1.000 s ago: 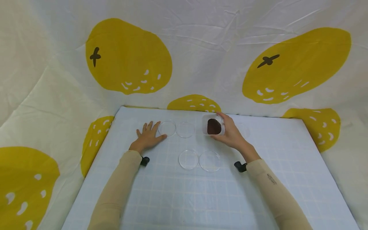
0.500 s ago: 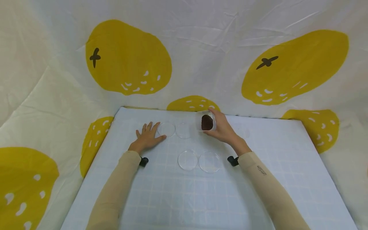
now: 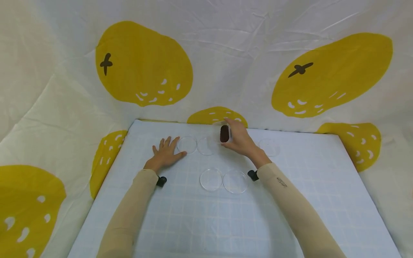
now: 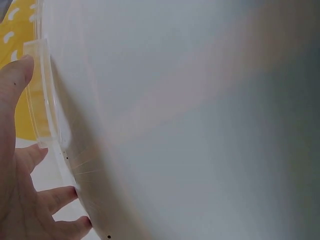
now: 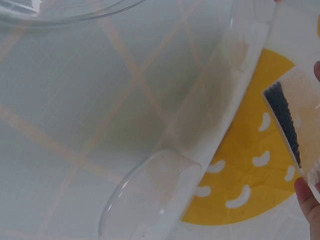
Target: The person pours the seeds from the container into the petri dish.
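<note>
My right hand [image 3: 241, 140] grips a clear container [image 5: 302, 122], tilted to the left, with dark brown, grainy contents [image 3: 224, 133] gathered inside. It is held above the back of the table, by the second clear round dish [image 3: 204, 146], which it partly covers in the head view. My left hand [image 3: 165, 154] rests on the table with fingers spread. Its thumb and forefinger lie at the near and far edges of the leftmost clear dish [image 3: 187, 144]; the left wrist view shows that dish's wall [image 4: 39, 95] beside the thumb. Whether any grains have fallen out is too small to tell.
Two more clear round dishes, a left one [image 3: 211, 179] and a right one [image 3: 235, 181], lie side by side nearer me. Another faint clear dish [image 3: 270, 147] lies right of my right hand. A lemon-print cloth [image 3: 226, 64] hangs behind the pale table [image 3: 193, 229].
My right hand has moved left with the clear container and tipped it further left, so its dark contents show as a narrower patch. My left hand has stayed put.
</note>
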A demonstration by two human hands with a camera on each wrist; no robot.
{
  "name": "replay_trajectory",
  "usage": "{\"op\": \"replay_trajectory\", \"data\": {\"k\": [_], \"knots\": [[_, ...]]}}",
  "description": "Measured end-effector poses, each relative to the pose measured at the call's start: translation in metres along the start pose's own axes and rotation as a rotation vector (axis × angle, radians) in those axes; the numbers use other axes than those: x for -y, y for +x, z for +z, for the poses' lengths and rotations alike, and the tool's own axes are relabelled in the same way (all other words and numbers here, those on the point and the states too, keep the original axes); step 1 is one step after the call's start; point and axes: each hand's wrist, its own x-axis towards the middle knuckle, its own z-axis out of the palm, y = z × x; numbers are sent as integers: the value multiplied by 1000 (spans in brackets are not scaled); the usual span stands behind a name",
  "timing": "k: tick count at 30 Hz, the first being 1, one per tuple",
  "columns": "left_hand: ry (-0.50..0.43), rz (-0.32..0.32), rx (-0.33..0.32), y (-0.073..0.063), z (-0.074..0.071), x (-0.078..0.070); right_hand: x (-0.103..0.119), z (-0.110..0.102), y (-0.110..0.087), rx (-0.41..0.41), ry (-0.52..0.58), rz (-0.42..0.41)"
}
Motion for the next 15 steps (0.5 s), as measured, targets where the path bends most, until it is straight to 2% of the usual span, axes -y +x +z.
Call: {"op": "replay_trajectory", "data": {"k": [15], "knots": [[10,-5,-6,-7,-6,-7,15,19,31,46,-148,-59]]}}
